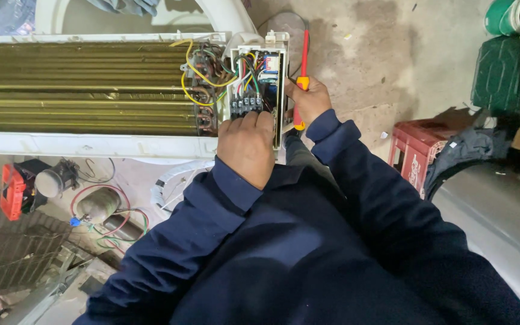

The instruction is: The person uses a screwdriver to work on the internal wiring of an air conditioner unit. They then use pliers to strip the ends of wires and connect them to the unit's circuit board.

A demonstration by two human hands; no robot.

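Note:
A white indoor air-conditioner unit (91, 144) lies across the top left, its gold finned coil (79, 84) exposed. At its right end sits an open white electrical box (257, 72) full of coloured wires and a black terminal block (246, 105). My left hand (246, 147) rests on the lower part of this box, fingertips on the terminal block. My right hand (307, 99) is to the right of the box and grips a red and yellow screwdriver (302, 72) by its shaft, held upright. Both arms wear dark blue sleeves.
A red plastic crate (413, 150) with dark cloth on it stands at the right. Green containers (504, 66) sit at the top right. At lower left are a red tool (14, 191), a small gas cylinder (97, 204) and coloured hoses. The floor is stained concrete.

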